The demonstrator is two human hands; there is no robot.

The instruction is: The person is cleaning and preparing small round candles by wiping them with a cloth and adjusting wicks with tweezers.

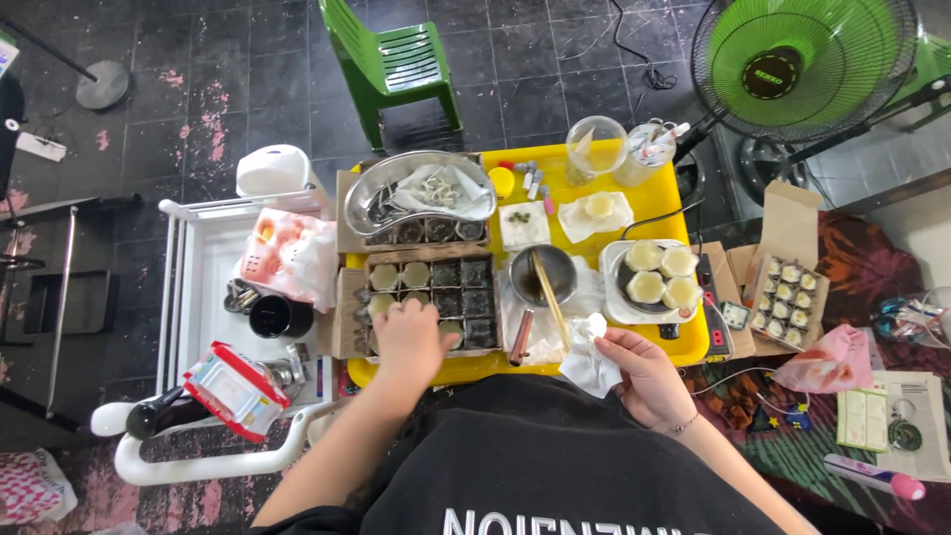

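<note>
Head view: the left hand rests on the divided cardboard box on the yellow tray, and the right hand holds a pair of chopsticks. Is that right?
Not quite. In the head view the right hand holds a crumpled white tissue, not chopsticks; the chopsticks lie across the small metal bowl. The left hand does rest on the divided cardboard box on the yellow tray.

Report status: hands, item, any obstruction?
Left hand reaching into divided box of small jars. Right hand holding white tissue. Nothing blocking.

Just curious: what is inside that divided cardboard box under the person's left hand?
The cardboard box holds small round tins, some pale-filled, some dark, in its compartments. The left hand covers the front-left cells, so their contents cannot be seen.
</note>
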